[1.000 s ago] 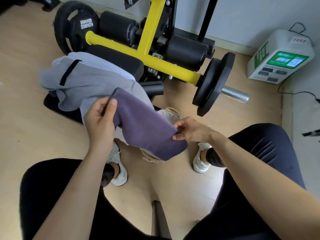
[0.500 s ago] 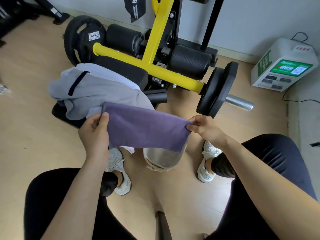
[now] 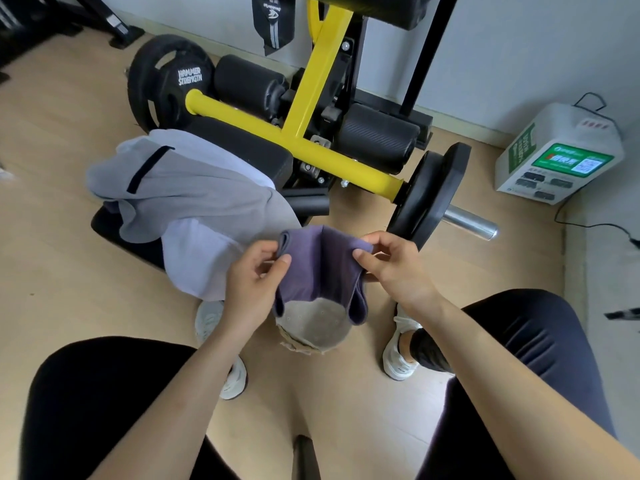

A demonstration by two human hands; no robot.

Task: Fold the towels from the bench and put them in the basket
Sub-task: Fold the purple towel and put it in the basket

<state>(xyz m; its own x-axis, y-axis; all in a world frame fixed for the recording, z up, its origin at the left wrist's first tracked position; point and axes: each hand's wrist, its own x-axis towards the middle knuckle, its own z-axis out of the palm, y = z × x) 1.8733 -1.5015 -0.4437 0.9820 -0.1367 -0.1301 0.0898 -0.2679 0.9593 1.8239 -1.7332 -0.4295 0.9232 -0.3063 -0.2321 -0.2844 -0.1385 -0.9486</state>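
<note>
Purple towel [image 3: 320,268] slack, no longer taut.

At 11 o'clock, black padded bench [image 3: 239,150], low over light wooden floor [image 3: 62,289]. Draped across its near end, a grey towel [image 3: 194,188] with a dark stripe, over a paler towel [image 3: 197,261] hanging toward the floor. On the floor at centre, a beige basket [image 3: 313,329] between two white shoes [image 3: 398,355]. At 2 o'clock, by the wall, a white box [image 3: 557,133] with a green label, black cable [image 3: 595,225] trailing beside it.
</note>
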